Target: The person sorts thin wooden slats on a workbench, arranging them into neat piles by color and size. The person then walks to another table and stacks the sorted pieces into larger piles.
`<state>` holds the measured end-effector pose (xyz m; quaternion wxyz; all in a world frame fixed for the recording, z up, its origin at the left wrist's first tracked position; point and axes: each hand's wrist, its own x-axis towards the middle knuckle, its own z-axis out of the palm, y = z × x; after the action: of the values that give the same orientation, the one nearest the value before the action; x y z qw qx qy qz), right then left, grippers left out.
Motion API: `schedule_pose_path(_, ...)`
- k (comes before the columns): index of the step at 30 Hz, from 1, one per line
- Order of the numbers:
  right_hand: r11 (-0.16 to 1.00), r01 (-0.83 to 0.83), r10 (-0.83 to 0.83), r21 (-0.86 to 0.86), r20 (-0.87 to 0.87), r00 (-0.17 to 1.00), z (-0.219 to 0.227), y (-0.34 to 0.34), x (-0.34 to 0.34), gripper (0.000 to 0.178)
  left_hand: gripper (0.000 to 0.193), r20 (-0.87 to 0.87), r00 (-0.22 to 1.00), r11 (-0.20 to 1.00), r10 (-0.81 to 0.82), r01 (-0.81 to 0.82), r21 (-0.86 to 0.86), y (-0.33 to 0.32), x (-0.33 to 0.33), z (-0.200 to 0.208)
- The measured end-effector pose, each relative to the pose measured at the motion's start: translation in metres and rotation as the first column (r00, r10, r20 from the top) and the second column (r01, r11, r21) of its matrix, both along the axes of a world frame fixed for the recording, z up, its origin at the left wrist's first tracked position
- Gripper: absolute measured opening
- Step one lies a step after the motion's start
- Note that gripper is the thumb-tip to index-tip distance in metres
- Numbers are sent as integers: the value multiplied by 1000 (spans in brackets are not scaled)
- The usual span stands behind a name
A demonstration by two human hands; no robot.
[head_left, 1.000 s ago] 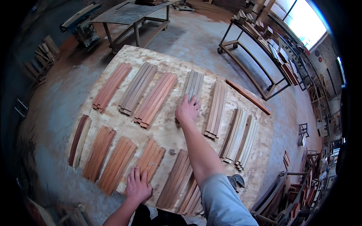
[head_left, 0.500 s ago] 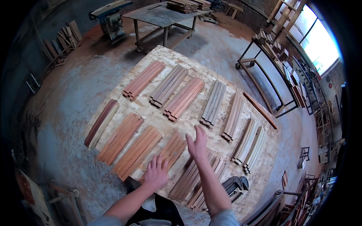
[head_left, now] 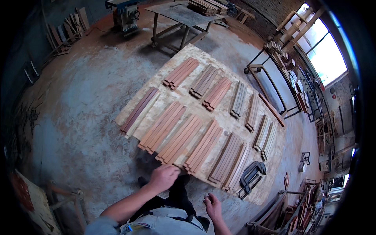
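Observation:
My left hand [head_left: 163, 178] is at the board's near edge, just below the near end of a bundle of reddish-brown wood strips [head_left: 180, 139]. Its fingers are bent and pressed together; whatever they grip is hidden. Lower and to the right, close to my body, my right hand [head_left: 212, 206] has curled fingers, with a small dark bit at the fingertips too small to name. Beside the left bundle lie another reddish bundle [head_left: 162, 127] and, to the right, a third [head_left: 203, 147]. All rest on a pale, blotchy board [head_left: 152, 94].
Black clamps [head_left: 252, 178] lie at the board's near right. Darker brown strips [head_left: 226, 156] and a far row including pinkish strips [head_left: 181, 73] share the board. Beyond stand a metal-topped table [head_left: 176, 13], a machine [head_left: 127, 17] and a wheeled rack [head_left: 270, 84].
Both hands have drawn back toward my body from over the strips. The right hand has dropped below the board's edge and its fingers have curled. The view has shifted, so the board appears farther away.

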<state>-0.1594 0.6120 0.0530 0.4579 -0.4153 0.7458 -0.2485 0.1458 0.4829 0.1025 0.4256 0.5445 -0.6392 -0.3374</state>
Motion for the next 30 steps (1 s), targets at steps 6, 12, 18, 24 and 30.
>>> schedule_pose_path(6,956,-293,291,4,-140,946,21,1,93,35,17,-153,978,969,140,-167,-180,59,150,114)
schedule_pose_path(12,894,-449,448,-1,-67,892,51,-47,168,39,46,-154,980,736,129,-199,-647,126,206,229)
schedule_pose_path(18,830,-555,558,56,-40,829,53,-72,218,38,58,-131,991,673,-4,-94,-733,113,229,252)
schedule_pose_path(24,768,-640,638,-34,-42,768,43,-117,263,35,33,-26,996,778,-83,48,-626,82,254,249)
schedule_pose_path(30,811,-584,585,-30,37,810,28,-171,281,36,14,-662,551,837,508,-498,228,3,293,171)
